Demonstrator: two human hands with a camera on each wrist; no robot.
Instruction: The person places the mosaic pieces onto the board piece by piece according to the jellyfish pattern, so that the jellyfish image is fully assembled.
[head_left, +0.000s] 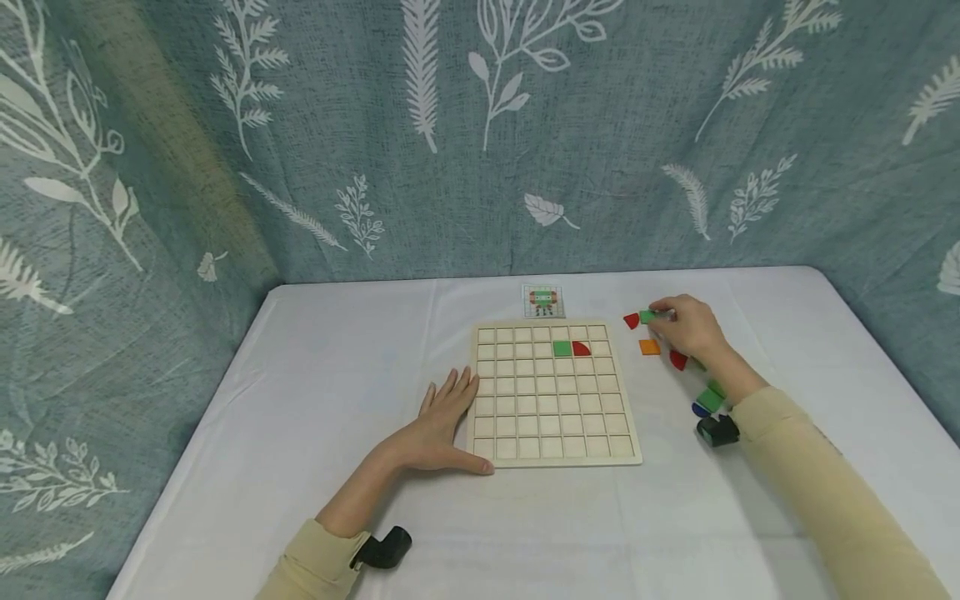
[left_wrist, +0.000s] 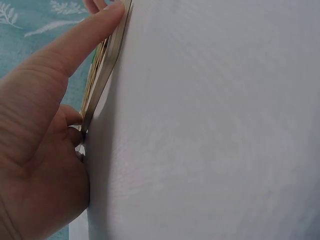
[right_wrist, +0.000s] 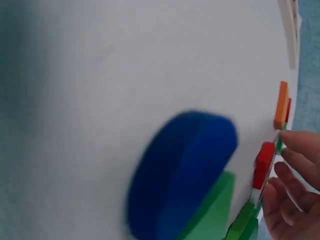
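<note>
The left hand (head_left: 438, 429) lies with spread, straight fingers against the left edge of a wooden grid board (head_left: 537, 410). Its thumb (left_wrist: 75, 45) touches the board's near edge. On the board's upper part sit a green square tile (head_left: 562, 348) and, right of it, a red quarter-round tile (head_left: 581, 348). Right of the board's far corner, the right hand (head_left: 686, 325) pinches another green square tile (head_left: 647, 317) at the fingertips. A red tile (head_left: 632, 321) lies just left of that one, and an orange tile (head_left: 649, 347) nearer the body.
A small picture card (head_left: 543, 301) lies behind the board. Under the right forearm are another red tile (head_left: 678, 359), green tiles (head_left: 709, 401) and a blue rounded tile (right_wrist: 182, 175). White cloth (head_left: 360, 358) covers the table; a patterned curtain (head_left: 457, 208) hangs behind it.
</note>
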